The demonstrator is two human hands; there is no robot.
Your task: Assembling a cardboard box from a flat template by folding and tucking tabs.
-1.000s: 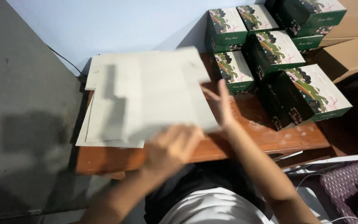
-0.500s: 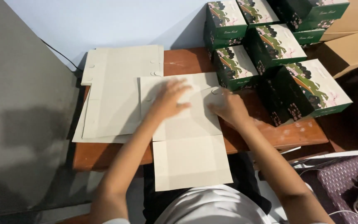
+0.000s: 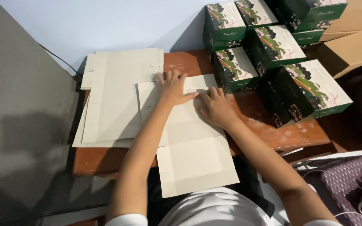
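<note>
Both hands lie flat on a pale flat cardboard blank that rests on a reddish-brown wooden table. The blank runs from the far middle of the table toward the person, its near end hanging past the table's near edge over the lap.

Left hand — palm down on the blank's far end, fingers spread and pointing away, pressing rather than gripping; nothing is closed in it. Right hand — just to the right and slightly nearer, also palm down, fingers loosely together on the card, clasping nothing. The two hands sit just beside each other, fingertips nearly meeting.

Left of the blank, a stack of similar flat cardboard sheets lies on the table, and the blank's left edge overlaps it.

Right and far right: a cluster of dark green printed boxes, stacked and touching, one large one at the table's right end. Behind them, plain brown cartons.

Near right, a purple woven basket with pale cord in it.
</note>
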